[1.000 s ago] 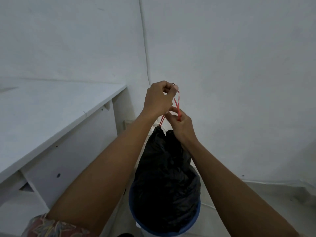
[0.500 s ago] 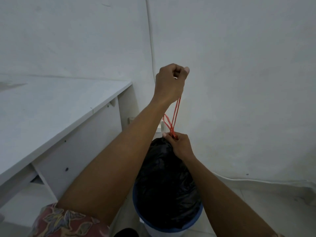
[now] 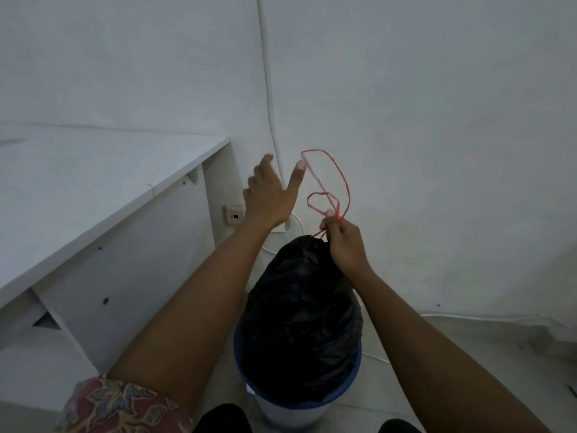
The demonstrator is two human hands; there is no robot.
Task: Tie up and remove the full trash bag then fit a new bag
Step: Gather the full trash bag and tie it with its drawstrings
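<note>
- Left hand (image 3: 271, 196): fingers spread, holding nothing; thumb tip just beside the red drawstring (image 3: 346, 182) loop.
- Right hand (image 3: 343, 243): pinches the drawstring above the black trash bag (image 3: 299, 314) neck.
- Bag sits in the blue-rimmed bin (image 3: 240, 367) on the floor, beside the table (image 3: 93, 189).

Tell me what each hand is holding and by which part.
The right hand pinches the red drawstring just above the gathered neck of the black trash bag. The left hand is open, gripping nothing.
</note>
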